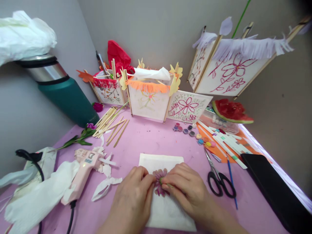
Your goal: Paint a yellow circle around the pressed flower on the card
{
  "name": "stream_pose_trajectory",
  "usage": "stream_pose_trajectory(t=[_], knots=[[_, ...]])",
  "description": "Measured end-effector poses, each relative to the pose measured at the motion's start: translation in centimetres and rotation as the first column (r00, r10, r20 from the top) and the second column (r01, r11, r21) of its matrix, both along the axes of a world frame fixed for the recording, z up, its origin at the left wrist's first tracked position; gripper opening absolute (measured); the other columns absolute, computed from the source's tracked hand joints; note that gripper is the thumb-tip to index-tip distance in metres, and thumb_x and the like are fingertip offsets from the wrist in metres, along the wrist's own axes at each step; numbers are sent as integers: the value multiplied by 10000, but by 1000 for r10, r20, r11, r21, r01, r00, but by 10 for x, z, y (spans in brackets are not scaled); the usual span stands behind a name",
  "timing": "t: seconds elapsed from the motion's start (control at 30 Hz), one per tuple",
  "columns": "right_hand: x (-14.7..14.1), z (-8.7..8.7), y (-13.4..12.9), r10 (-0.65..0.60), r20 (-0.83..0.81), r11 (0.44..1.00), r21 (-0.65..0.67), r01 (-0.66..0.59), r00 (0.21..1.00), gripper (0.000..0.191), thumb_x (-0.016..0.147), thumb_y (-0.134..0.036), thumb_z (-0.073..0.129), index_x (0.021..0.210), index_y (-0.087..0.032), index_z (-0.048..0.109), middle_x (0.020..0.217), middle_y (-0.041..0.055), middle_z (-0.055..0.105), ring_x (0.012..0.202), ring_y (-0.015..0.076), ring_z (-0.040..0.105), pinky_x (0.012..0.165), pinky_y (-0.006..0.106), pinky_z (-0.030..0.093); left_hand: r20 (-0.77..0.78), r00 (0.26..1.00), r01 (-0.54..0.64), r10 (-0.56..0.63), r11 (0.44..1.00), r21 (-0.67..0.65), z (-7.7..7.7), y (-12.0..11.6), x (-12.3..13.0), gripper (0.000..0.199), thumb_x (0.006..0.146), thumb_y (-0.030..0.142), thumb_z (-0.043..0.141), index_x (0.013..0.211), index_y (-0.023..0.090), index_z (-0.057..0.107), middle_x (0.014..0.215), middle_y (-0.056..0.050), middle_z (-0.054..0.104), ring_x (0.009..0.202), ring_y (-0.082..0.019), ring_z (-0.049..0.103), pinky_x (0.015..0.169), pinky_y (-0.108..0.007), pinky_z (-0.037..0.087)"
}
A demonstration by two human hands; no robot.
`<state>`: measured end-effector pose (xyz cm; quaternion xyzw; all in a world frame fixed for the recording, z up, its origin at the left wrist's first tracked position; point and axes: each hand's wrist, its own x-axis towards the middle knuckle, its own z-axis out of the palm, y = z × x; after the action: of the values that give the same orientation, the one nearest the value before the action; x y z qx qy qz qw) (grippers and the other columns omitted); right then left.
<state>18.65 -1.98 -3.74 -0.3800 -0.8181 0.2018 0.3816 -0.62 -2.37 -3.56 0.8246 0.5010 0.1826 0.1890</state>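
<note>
- My left hand (133, 198) and right hand (187, 190) are close to me, fingers pinched shut on a small purple flower (159, 186).
- The flower sits on a white paper sheet (168, 211) on the pink table (151, 139).
- I think I should press softly so the petals stay flat and don't tear.
- The pink glue gun (83, 172) lies to the left, the scissors (218, 177) to the right.

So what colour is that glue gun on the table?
Pale pink glue gun, with a black cord; the head view shows it, left of the hands.
</note>
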Motion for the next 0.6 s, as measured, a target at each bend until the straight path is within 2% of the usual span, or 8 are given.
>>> stream_pose_trajectory(t=[0.13, 0.27, 0.43, 0.6], knots=[[0, -1, -1, 3, 4, 1000, 4, -3, 1000, 128, 906, -136, 534, 845, -159, 643, 736, 33, 627, 710, 151, 519, 677, 300, 360, -10, 994, -109, 109, 993, -36, 0, 2, 3, 208, 914, 173, 389, 925, 190, 595, 893, -58, 545, 852, -225, 544, 738, -416, 477], [0, 0, 0, 4, -7, 1000, 6, -4, 1000, 115, 903, -138, 541, 846, -158, 639, 738, 31, 632, 711, 148, 525, 678, 292, 367, -87, 988, -130, 125, 989, -63, 3, 6, 8, 173, 882, 134, 418, 860, 183, 582, 903, -61, 543, 885, -238, 532, 762, -420, 465], [0, 0, 2, 5, 12, 1000, -3, -5, 1000, 136, 910, -158, 535, 825, -165, 641, 722, 27, 624, 693, 146, 526, 664, 290, 368, -101, 986, -133, 131, 991, -8, 3, 11, 12, 170, 868, 106, 413, 803, 180, 551, 866, -60, 535, 844, -232, 517, 748, -410, 448], [-1, -1, 1, 5, 8, 1000, -9, -5, 1000, 140, 914, -158, 526, 852, -177, 650, 728, 25, 628, 700, 151, 532, 664, 294, 364, -33, 990, -133, 137, 986, 104, -1, 7, 6, 212, 857, 65, 385, 862, 166, 571, 878, -74, 530, 838, -233, 495, 732, -413, 428]])
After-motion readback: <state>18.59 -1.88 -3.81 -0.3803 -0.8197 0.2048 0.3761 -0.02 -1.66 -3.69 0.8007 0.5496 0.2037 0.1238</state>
